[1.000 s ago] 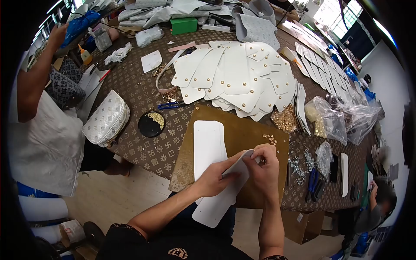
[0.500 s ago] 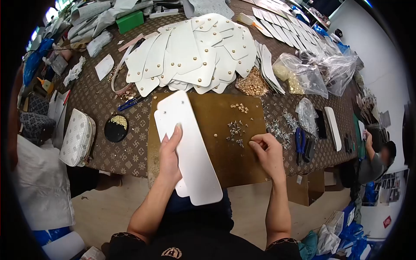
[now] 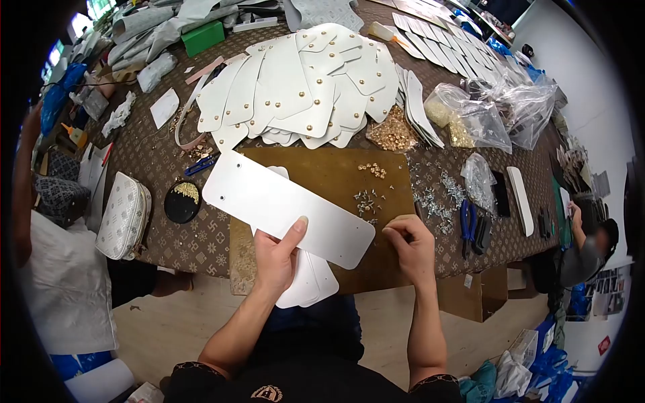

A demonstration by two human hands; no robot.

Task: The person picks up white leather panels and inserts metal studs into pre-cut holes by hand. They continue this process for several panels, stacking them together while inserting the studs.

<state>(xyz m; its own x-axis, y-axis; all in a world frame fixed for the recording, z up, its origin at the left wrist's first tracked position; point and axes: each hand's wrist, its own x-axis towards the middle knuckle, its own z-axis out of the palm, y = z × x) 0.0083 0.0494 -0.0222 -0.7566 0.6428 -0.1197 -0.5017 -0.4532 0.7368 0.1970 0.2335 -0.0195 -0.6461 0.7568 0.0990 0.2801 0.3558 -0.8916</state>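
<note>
My left hand (image 3: 279,260) grips several flat white panels (image 3: 289,208), thumb on top. The upper panel lies slantwise across the others, with small metal studs or holes near its ends. To the right of the panels, my right hand (image 3: 408,243) has its fingers pinched together; whatever is between them is too small to make out. Beneath both is a brown board (image 3: 322,164). Small silver screws or rivets (image 3: 366,203) and gold studs (image 3: 372,169) lie on the board between the panels and its right edge.
Behind the board is a large pile of white panels (image 3: 282,80) with gold studs. Loose silver rivets (image 3: 440,201), blue-handled pliers (image 3: 467,225) and plastic bags (image 3: 470,121) lie right. A round black dish (image 3: 182,201) and white pouch (image 3: 124,215) are left. People are at both sides.
The held panels have fanned apart; the top one has turned from near upright to a slant, its lower end now close to my right hand. My left hand has moved slightly right.
</note>
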